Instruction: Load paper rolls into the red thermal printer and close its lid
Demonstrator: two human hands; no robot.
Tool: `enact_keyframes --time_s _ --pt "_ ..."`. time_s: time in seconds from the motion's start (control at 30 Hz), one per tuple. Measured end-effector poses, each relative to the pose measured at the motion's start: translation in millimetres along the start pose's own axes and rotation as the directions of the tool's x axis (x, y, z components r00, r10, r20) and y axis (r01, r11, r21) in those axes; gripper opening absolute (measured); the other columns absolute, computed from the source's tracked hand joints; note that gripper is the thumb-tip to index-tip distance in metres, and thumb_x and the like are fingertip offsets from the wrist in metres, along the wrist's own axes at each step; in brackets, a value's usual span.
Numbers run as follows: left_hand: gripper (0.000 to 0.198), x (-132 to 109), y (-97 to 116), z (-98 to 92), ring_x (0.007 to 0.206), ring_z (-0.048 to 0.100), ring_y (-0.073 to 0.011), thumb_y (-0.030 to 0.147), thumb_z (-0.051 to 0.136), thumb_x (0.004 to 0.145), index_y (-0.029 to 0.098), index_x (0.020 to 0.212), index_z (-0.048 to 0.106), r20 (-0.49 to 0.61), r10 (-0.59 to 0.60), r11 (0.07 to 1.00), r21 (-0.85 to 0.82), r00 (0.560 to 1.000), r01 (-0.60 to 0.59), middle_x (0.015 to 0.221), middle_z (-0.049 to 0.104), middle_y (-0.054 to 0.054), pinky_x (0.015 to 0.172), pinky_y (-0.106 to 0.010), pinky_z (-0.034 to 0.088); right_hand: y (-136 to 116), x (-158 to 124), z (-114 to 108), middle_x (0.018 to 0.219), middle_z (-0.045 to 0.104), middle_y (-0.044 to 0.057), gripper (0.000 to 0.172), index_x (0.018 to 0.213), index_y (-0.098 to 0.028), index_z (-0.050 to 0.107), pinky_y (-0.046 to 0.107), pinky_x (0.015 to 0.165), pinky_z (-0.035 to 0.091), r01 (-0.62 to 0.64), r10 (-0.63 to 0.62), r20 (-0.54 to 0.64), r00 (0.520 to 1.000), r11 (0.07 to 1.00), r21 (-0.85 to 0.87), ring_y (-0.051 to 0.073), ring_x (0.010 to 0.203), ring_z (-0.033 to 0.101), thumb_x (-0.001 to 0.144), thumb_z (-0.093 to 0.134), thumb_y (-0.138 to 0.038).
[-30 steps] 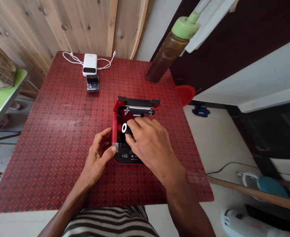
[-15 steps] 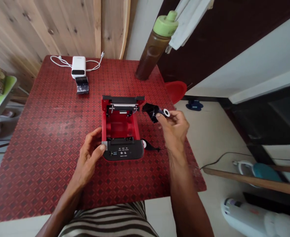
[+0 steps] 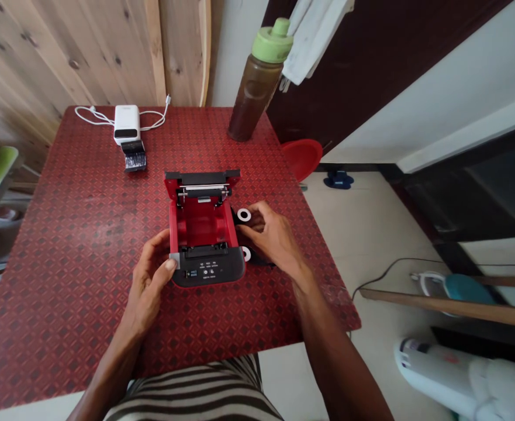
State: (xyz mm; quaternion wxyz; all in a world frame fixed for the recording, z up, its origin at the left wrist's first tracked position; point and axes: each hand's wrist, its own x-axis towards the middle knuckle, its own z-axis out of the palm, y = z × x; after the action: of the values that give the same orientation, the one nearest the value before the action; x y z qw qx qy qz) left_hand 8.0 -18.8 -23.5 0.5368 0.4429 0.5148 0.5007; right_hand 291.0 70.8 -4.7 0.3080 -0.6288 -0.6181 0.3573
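Observation:
A small red and black printer (image 3: 207, 266) stands on the table with its lid raised, and its red paper bay holds no roll. My left hand (image 3: 149, 280) grips its front left corner, thumb on top and fingers along the side. Close against the printer's right side, my right hand (image 3: 270, 237) has thumb and fingers around a black roll with a white ring core (image 3: 244, 216); part of it is hidden behind the fingers. A second black roll with a white core (image 3: 246, 254) lies just below, partly covered by the printer and my hand.
At the back left are a white power bank (image 3: 126, 124) with a white cable (image 3: 154, 120) and a crumpled black piece (image 3: 135, 159). A green-capped bottle (image 3: 257, 82) stands at the back right. Beyond the right edge is a red stool (image 3: 303, 158).
My right hand has moved left and down with the black roll, bringing it beside the printer. My left hand stays on the printer's corner. The whole view has shifted slightly.

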Motion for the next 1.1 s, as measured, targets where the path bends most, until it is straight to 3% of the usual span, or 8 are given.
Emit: enact_keyframes --time_s 0.1,0.23,0.4,0.6,0.73,0.83,0.93,1.1 --pt "0.056 0.3 1.0 0.5 0.144 0.07 -0.0339 0.052 0.073 0.107 0.029 0.158 0.066 0.003 -0.002 1.0 -0.002 1.0 0.002 0.159 0.073 -0.009 0.122 -0.051 0.055 0.7 -8.8 -13.8 0.106 0.087 0.007 0.03 0.12 -0.023 0.072 0.041 0.086 0.066 -0.01 0.011 0.031 0.999 1.0 -0.02 0.025 0.094 0.084 0.092 0.08 -0.027" --pt "0.057 0.2 1.5 1.5 0.141 0.072 -0.0349 0.052 0.072 0.107 0.028 0.159 0.065 0.0 -0.02 1.0 -0.017 1.0 0.02 0.159 0.073 -0.01 0.121 -0.053 0.056 5.9 -28.2 -32.5 0.099 0.088 0.006 0.01 0.103 -0.022 0.081 0.04 0.084 0.064 -0.01 0.019 0.117 0.993 0.997 -0.074 0.024 0.088 0.082 0.097 0.073 -0.022" --pt "0.058 -1.0 1.2 1.5 0.144 0.07 -0.0371 0.051 0.069 0.108 0.027 0.16 0.063 -0.002 -0.024 1.0 -0.006 1.0 0.024 0.161 0.071 -0.012 0.123 -0.056 0.055 9.0 -50.4 -28.3 0.123 0.088 0.007 0.037 0.123 -0.026 0.085 0.041 0.093 0.065 0.1 -0.078 0.243 0.967 0.992 -0.082 0.024 0.105 0.083 0.09 0.075 -0.011" --pt "0.059 0.0 2.7 0.6 0.146 0.069 -0.0372 0.053 0.069 0.107 0.027 0.159 0.064 -0.001 -0.011 1.0 0.029 1.0 0.011 0.161 0.071 -0.012 0.124 -0.057 0.055 9.2 -60.3 1.8 0.115 0.088 0.007 0.028 0.113 -0.024 0.085 0.044 0.098 0.065 0.198 -0.188 0.16 0.969 0.979 -0.052 0.026 0.106 0.082 0.095 0.068 -0.01" --pt "0.061 0.6 5.3 2.6 0.142 0.072 -0.0375 0.054 0.071 0.105 0.026 0.159 0.063 0.0 -0.019 1.0 0.022 1.0 0.019 0.158 0.073 -0.013 0.121 -0.057 0.058 5.1 -73.7 -10.2 0.123 0.086 0.008 0.024 0.123 -0.026 0.079 0.047 0.102 0.065 0.161 -0.158 0.067 0.985 0.987 -0.03 0.028 0.111 0.082 0.102 0.068 -0.022" --pt "0.063 0.4 7.3 4.1 0.143 0.072 -0.0379 0.056 0.074 0.103 0.026 0.158 0.063 -0.006 -0.037 0.999 0.004 0.999 0.038 0.158 0.073 -0.014 0.121 -0.057 0.058 -18.3 -82.5 -38.7 0.13 0.083 0.006 0.024 0.132 -0.03 0.072 0.048 0.104 0.064 0.151 -0.149 0.045 0.988 0.987 -0.053 0.029 0.118 0.08 0.108 0.066 -0.03" --pt "0.065 0.1 9.9 5.1 0.142 0.072 -0.0379 0.059 0.076 0.102 0.025 0.156 0.063 -0.011 -0.042 0.999 0.004 0.999 0.042 0.156 0.074 -0.014 0.122 -0.058 0.057 -57.0 -76.4 -56.4 0.122 0.082 0.005 0.02 0.129 -0.03 0.07 0.044 0.097 0.064 0.312 -0.292 0.133 0.947 0.935 -0.169 0.028 0.112 0.079 0.109 0.065 -0.028" --pt "0.063 0.4 15.0 5.8 0.135 0.075 -0.0368 0.06 0.077 0.102 0.025 0.153 0.064 0.007 -0.049 0.999 -0.006 0.999 0.049 0.152 0.076 -0.014 0.118 -0.058 0.059 -107.0 -36.2 -26.1 0.125 0.082 0.01 0.025 0.131 -0.021 0.071 0.047 0.105 0.06 0.516 -0.423 0.301 0.855 0.752 -0.41 0.03 0.116 0.074 0.108 0.067 -0.012"
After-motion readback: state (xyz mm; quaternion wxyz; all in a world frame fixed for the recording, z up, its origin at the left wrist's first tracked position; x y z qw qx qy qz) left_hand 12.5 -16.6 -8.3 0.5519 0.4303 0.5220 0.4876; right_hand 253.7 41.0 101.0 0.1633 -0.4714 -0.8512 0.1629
